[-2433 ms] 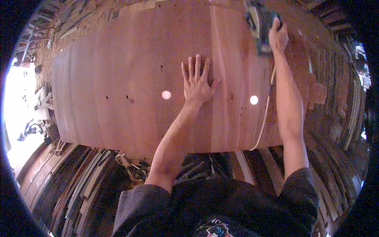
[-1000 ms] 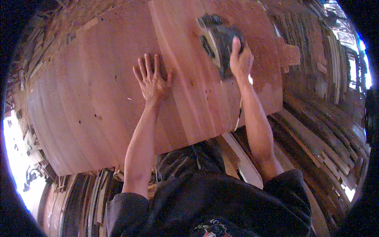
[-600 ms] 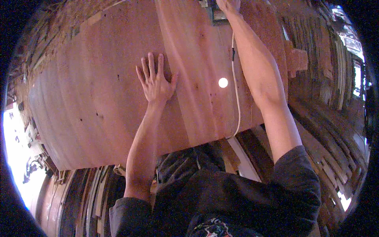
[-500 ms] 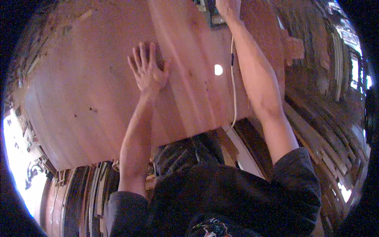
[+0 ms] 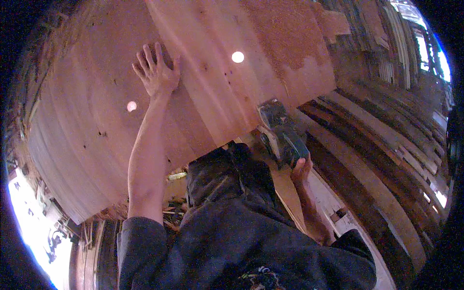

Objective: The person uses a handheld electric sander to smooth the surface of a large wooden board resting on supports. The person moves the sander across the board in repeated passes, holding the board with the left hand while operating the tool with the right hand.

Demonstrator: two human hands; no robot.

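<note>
A broad wooden panel (image 5: pixel 96 154) lies in front of me, made of boards side by side, with a few dark knots. My left hand (image 5: pixel 158 77) lies flat on it with fingers spread, holding nothing. Close to my right side, my right hand (image 5: pixel 301 170) grips the rear handle of a dark green belt sander (image 5: pixel 281 133). The sander's front end is at the panel's near edge, and its rear sticks out past that edge. Its underside is hidden.
Long stacked boards (image 5: pixel 367 159) run along the right. Wood scraps (image 5: pixel 174 212) lie below the panel's near edge. Two bright round light spots (image 5: pixel 237 57) fall on the panel. Its far right part looks rougher and browner (image 5: pixel 290 34).
My right hand has drawn back from the panel's far side to its near edge, bringing the sander along. My left hand stays flat on the panel. The view has shifted somewhat.
</note>
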